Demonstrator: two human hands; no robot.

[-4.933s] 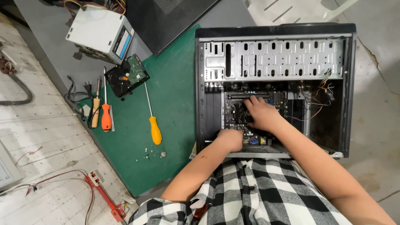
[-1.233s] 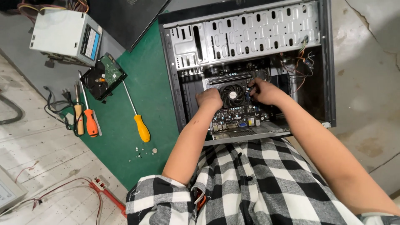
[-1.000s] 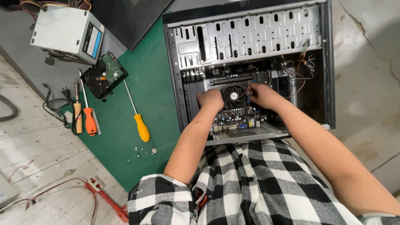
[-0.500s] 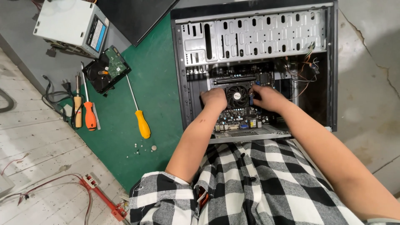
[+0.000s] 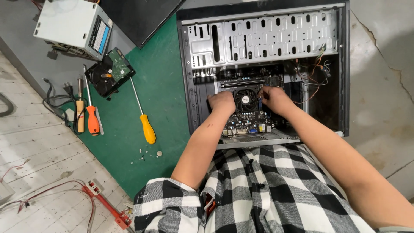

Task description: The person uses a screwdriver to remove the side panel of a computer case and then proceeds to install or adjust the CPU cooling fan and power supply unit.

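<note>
Green mat (image 5: pixel 164 77) under an open black PC case (image 5: pixel 345 69), lying on its side. Head view only: both hands sit inside the case on the motherboard (image 5: pixel 250 123), flanking the CPU cooler fan (image 5: pixel 246 97). Left hand (image 5: pixel 222 102) is curled at the fan's left edge, touching it; right hand (image 5: pixel 274 98) is at its right edge, fingers bent toward the fan. Can't tell whether either pinches anything, fingertips are hidden. Left of the case on the mat: yellow-handled screwdriver (image 5: pixel 147 128), hard drive (image 5: pixel 110 72), orange-handled screwdriver (image 5: pixel 92 121), loose screws (image 5: pixel 148 153). Grey power supply (image 5: pixel 73 26) sits top left.
</note>
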